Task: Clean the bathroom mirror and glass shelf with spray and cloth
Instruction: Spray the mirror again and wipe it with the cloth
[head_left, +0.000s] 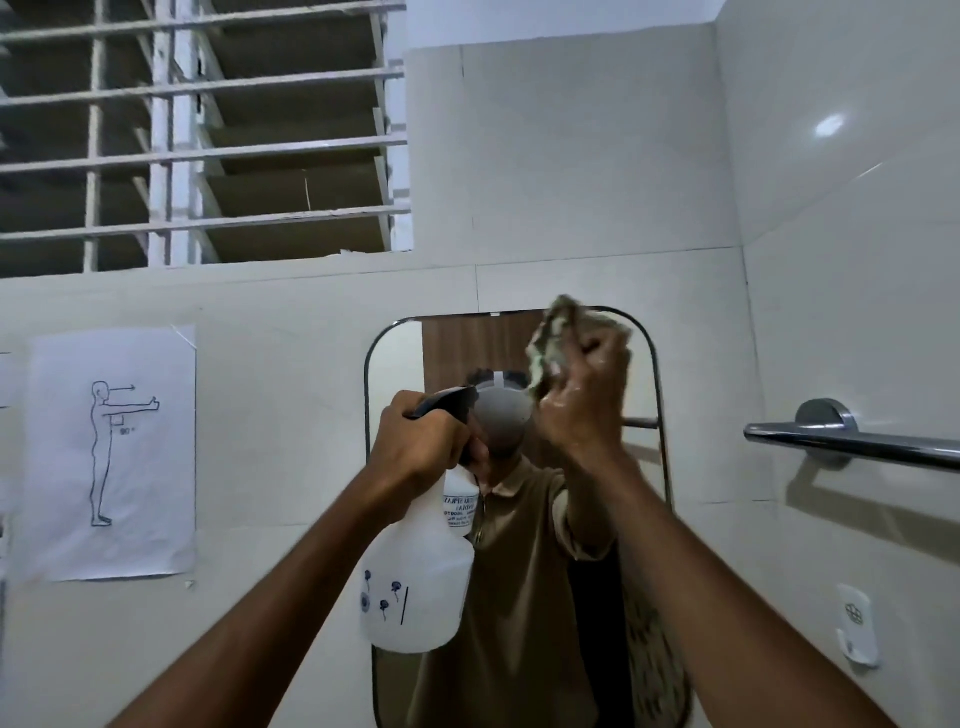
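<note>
Head view: left hand (423, 441) gripping spray bottle (421, 577) by neck, nozzle facing mirror (405, 343), probably ready for next spray. Right hand (587, 395) clutching bunched cloth (556, 338) at mirror's upper right, wiping there. Glass shelf not showing.

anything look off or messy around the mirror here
Only small things. The paper sheet taped to the wall left of the mirror is wrinkled, and its lower right corner curls off the tile. Otherwise, the left hand grips the spray bottle and the right hand holds the bunched cloth at the glass. No spills show.
</note>
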